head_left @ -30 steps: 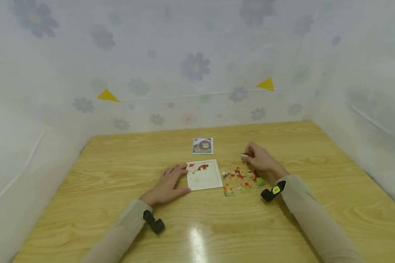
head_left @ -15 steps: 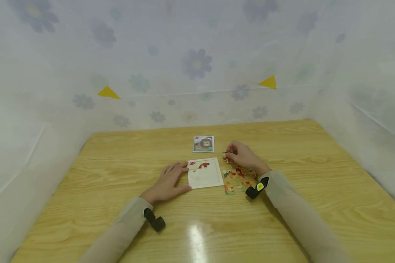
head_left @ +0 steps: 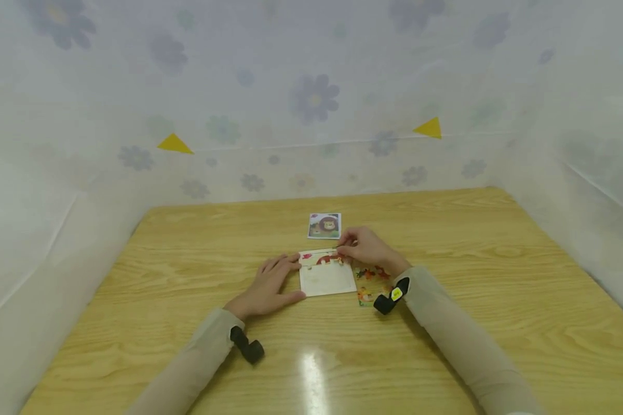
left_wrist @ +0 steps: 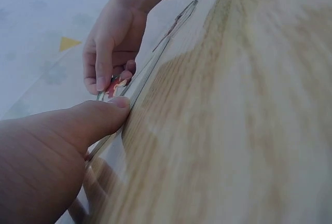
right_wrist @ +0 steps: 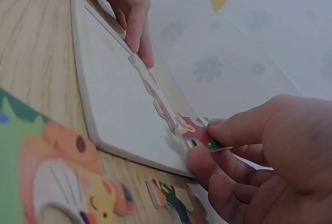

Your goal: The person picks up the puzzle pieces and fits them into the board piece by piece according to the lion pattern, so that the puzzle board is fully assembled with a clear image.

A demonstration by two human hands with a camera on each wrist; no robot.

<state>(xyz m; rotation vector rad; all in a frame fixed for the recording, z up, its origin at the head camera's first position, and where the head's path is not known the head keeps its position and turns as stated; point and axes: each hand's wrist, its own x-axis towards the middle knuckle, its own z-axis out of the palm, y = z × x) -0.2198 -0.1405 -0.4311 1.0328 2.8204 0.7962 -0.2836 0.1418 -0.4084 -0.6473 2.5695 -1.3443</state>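
My right hand (head_left: 366,245) pinches a jigsaw puzzle piece (right_wrist: 194,129) between thumb and fingers, red with a green corner. It is at the far right corner of a white puzzle tray (head_left: 326,282), beside pieces fitted along the tray's far edge. Those fitted pieces (right_wrist: 156,99) show a pink shape and a red-brown arc. My left hand (head_left: 267,288) rests with its fingers and thumb at the tray's left edge; in the left wrist view its thumb (left_wrist: 106,117) presses on the rim. The left fingers are fairly straight.
Several loose puzzle pieces (head_left: 366,295) lie on the table right of the tray, partly under my right wrist. A lion picture card (head_left: 324,226) lies beyond the tray. A flowered white curtain (head_left: 270,115) stands behind the wooden table (head_left: 228,374).
My right hand has carried the puzzle piece leftward from above the loose pieces to the tray's far right corner. My left hand stays at the tray's left edge.
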